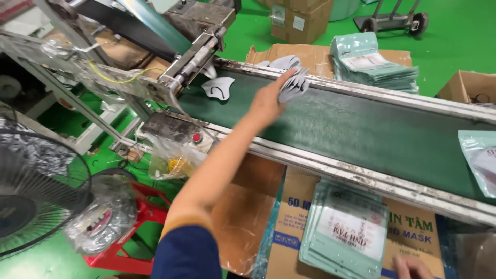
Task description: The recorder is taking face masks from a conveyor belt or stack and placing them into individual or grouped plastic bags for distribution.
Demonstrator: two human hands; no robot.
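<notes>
At 9 o'clock a fan (26, 201) stands beside a red stool (121, 248) with a plastic bag on it. Above them the machine (155, 57) feeds the green belt (361, 129), and one loose mask (217, 88) lies on the belt near its mouth, at about 11 o'clock.

The left hand (268, 101) reaches across the belt and is clenched on a fanned stack of masks (293, 85), which sticks out past the fingers toward 1 o'clock. The loose mask lies just left of that hand, apart from it. To gather well, the stack wants squaring edge to edge, I judge, so none slips out.

At 5 o'clock the right hand (413, 267) rests on a carton (413, 232) beside a pile of pouches (346, 232); whether it grips anything I cannot tell. More pouches (377, 64) lie beyond the belt at 1 o'clock.
</notes>
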